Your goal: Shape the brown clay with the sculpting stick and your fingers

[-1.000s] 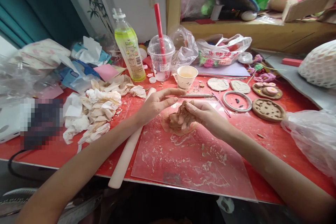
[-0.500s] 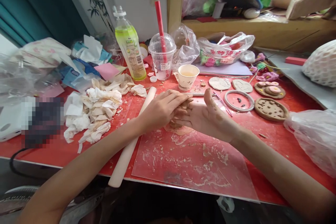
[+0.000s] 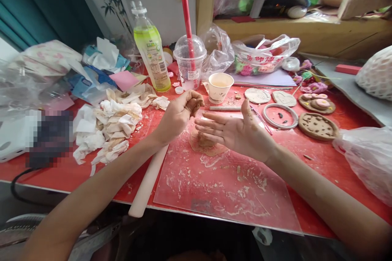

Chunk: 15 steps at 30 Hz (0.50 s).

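Observation:
My left hand [image 3: 179, 112] is raised above the board with its fingers curled closed. A small piece of brown clay [image 3: 193, 105] shows at its fingertips, partly hidden by them. Facing it, my right hand [image 3: 234, 128] is open, palm up and fingers stretched out, with clay smears near the thumb. Below the hands, a lump of brown clay [image 3: 206, 140] sits on a flat clay disc [image 3: 216, 149]. The disc lies on a clear board [image 3: 226, 191] strewn with clay scraps. A pale rolling pin [image 3: 150, 181] rests beside the board, under my left forearm.
Crumpled tissues [image 3: 118, 120] lie to the left. Behind stand a drink bottle [image 3: 151, 55], a plastic cup with a red straw [image 3: 190, 63] and a paper cup [image 3: 219, 88]. On the right are a ring [image 3: 280, 116], a spotted clay disc [image 3: 317, 126] and a plastic bag [image 3: 367, 159].
My hands, which were pressed together, have come apart. My left hand has lifted off to the left and curled closed. My right palm is now uncovered, and the clay lump below shows more.

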{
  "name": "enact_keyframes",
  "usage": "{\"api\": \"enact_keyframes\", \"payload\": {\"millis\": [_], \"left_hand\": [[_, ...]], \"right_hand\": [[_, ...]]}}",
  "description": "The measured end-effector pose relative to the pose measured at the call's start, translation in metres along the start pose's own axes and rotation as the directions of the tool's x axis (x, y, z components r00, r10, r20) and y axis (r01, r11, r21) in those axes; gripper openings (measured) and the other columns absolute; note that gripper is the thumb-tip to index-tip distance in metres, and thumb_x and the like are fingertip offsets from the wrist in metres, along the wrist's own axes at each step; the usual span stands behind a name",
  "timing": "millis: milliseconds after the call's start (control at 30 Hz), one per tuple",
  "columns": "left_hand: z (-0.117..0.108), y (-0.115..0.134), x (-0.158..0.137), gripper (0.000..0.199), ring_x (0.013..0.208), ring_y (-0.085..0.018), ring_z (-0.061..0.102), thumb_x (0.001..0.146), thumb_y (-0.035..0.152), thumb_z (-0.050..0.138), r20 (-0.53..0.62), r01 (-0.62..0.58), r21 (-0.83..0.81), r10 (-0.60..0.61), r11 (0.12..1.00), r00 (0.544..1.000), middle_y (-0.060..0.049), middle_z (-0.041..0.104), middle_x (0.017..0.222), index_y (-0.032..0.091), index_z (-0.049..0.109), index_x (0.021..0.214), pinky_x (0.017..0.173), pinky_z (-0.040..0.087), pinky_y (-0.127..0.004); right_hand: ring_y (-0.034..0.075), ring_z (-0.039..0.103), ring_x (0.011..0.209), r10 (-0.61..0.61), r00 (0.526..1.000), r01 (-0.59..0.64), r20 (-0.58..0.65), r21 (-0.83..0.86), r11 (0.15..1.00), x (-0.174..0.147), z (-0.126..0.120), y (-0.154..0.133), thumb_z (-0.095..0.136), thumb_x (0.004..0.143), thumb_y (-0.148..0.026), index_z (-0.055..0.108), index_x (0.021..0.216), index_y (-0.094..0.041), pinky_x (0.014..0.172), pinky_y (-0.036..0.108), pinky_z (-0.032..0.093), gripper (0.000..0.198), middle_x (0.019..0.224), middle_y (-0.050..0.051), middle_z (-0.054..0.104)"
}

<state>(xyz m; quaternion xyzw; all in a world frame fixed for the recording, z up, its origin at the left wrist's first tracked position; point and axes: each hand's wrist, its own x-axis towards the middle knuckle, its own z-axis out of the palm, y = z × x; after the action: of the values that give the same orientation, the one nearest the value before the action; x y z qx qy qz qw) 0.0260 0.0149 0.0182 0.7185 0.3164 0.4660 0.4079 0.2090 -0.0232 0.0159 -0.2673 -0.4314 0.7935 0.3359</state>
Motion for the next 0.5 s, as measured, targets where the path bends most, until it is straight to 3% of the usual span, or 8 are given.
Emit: {"api": "enact_keyframes", "payload": {"millis": [100,167,233,367,500], "left_hand": [[0.0001,-0.0002,0.0037,0.017,0.067,-0.007,0.049,0.089,0.024,0.042,0.042,0.008,-0.045,-0.006,0.999,0.999,-0.001,0.05,0.08,0.018,0.051,0.102,0.062,0.045,-0.02],[0.0001,-0.0009,0.0058,0.033,0.084,-0.011,0.055,0.085,0.021,0.05,0.07,0.003,-0.018,-0.002,1.0,0.998,-0.005,0.054,0.098,0.02,0.046,0.117,0.074,0.048,-0.023],[0.0002,-0.0012,0.0065,0.044,0.09,-0.013,0.057,0.081,0.02,0.056,0.094,0.042,-0.029,-0.04,0.999,0.995,-0.006,0.056,0.103,0.02,0.042,0.123,0.079,0.05,-0.026],[0.0013,0.0007,0.0048,0.035,0.071,-0.011,0.058,0.081,0.029,0.061,0.09,0.139,-0.166,-0.125,0.976,0.988,-0.004,0.055,0.089,0.016,0.047,0.11,0.061,0.052,-0.023],[0.0029,0.0001,0.0028,0.023,0.052,-0.005,0.049,0.088,0.039,0.048,0.04,0.153,-0.22,-0.148,0.963,0.988,0.001,0.046,0.075,0.016,0.048,0.094,0.042,0.042,-0.017]], "right_hand": [[0.022,0.047,0.124,0.006,1.0,-0.006,-0.002,0.03,1.0,0.0014,-0.0022,0.002,0.008,0.08,-0.074,0.039,0.131,-0.012,0.106,0.041,0.033,0.087,0.135,0.018,0.047],[0.022,0.047,0.124,0.011,1.0,-0.011,-0.004,0.021,1.0,0.0022,-0.003,0.0029,0.005,0.079,-0.076,0.039,0.132,-0.011,0.106,0.041,0.033,0.09,0.135,0.018,0.047],[0.021,0.047,0.124,0.013,1.0,-0.013,-0.006,-0.004,1.0,0.0029,-0.0035,0.0036,0.004,0.079,-0.075,0.038,0.132,-0.012,0.106,0.041,0.033,0.089,0.135,0.018,0.047],[0.021,0.05,0.121,0.004,1.0,-0.004,-0.007,0.0,1.0,0.0035,-0.0043,0.0052,0.006,0.081,-0.073,0.038,0.132,-0.013,0.105,0.041,0.034,0.085,0.13,0.018,0.051],[0.021,0.053,0.118,0.013,1.0,-0.013,-0.012,0.013,1.0,0.0028,-0.0037,0.0054,0.007,0.082,-0.072,0.036,0.134,-0.012,0.104,0.041,0.036,0.085,0.128,0.018,0.053]]}}
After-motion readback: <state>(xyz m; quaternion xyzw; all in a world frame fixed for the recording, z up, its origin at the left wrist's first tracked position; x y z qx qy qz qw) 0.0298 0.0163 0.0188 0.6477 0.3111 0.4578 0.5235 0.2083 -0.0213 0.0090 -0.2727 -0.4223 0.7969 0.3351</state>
